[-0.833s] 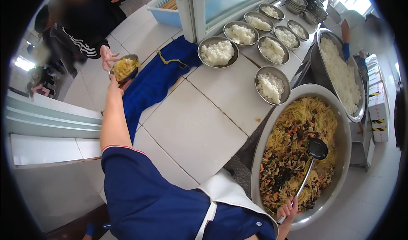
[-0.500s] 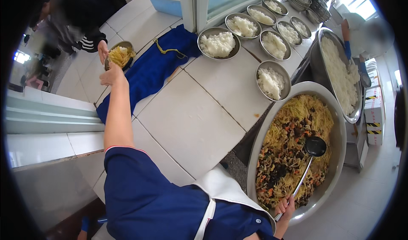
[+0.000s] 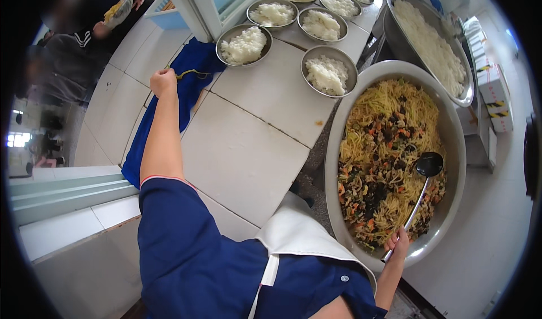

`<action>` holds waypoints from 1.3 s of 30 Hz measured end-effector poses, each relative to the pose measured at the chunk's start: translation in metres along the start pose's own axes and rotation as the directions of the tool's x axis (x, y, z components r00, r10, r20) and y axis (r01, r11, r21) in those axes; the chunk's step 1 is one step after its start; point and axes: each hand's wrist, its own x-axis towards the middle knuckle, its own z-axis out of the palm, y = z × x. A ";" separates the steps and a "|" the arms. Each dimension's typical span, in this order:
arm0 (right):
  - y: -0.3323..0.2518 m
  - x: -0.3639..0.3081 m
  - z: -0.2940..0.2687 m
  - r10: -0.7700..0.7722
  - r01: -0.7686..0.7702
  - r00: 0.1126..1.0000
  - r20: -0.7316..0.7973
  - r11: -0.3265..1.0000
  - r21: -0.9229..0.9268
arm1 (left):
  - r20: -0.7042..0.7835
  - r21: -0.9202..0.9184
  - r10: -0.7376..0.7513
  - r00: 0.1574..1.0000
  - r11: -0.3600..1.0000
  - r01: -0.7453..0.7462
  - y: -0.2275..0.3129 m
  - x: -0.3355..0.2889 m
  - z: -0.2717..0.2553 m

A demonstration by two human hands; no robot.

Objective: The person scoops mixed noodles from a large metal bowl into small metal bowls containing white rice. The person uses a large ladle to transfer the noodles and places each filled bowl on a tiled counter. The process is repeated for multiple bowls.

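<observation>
My left hand [image 3: 164, 83] is closed above a blue cloth [image 3: 191, 59] on the tiled counter. Its fingers meet one end of a yellow cord-like strip [image 3: 195, 72] lying on the cloth; whether they grip it is hidden. My right hand [image 3: 397, 244] is wrapped round the handle of a black-bowled ladle [image 3: 429, 164]. The ladle's bowl rests over noodles mixed with vegetables [image 3: 389, 132] in a large oval metal basin [image 3: 458, 149]. Across the counter, a person's hands hold a metal bowl of food [image 3: 117, 9].
Several metal bowls of rice stand on the counter [image 3: 243, 132], the nearest rice bowl [image 3: 329, 71] beside the basin. A second basin of rice [image 3: 467, 93] stands beyond, with another person's gloved hand [image 3: 433, 1] near it. A window frame [image 3: 195, 8] and stacked boxes [image 3: 495, 96] flank the area.
My left hand has let go of the bowl and moved back over the cloth, closing. The other person has lifted the bowl away. My right hand still grips the ladle; the view has shifted.
</observation>
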 end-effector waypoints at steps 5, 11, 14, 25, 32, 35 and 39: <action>-0.001 -0.003 -0.003 0.021 -0.021 1.000 0.003 0.999 0.049 | 0.047 0.137 0.101 0.994 0.985 -0.106 0.018 -0.019 -0.001; -0.011 0.006 -0.011 0.029 -0.033 0.998 0.062 0.998 0.057 | 0.023 0.147 0.172 0.985 0.974 -0.174 0.023 -0.017 -0.010; -0.011 0.005 -0.015 0.021 -0.025 0.998 0.058 0.997 0.071 | -0.018 -0.227 0.406 0.914 0.888 -0.399 0.048 -0.059 -0.028; -0.009 0.020 -0.025 -0.015 0.014 0.999 0.041 0.999 0.035 | 0.618 -0.070 0.573 0.539 0.722 -0.688 0.083 -0.135 -0.050; -0.057 0.057 -0.051 -0.108 0.098 0.991 -0.081 0.988 -0.120 | 0.909 -0.417 0.194 0.369 0.380 0.826 0.109 -0.129 0.116; -0.063 0.083 -0.081 -0.084 0.066 0.987 -0.140 0.990 -0.125 | 0.922 -0.387 0.157 0.354 0.400 0.831 0.105 -0.120 0.157; -0.072 0.090 -0.089 0.095 -0.099 0.993 0.074 0.994 0.054 | 0.926 -0.374 0.091 0.367 0.372 0.850 0.131 -0.155 0.140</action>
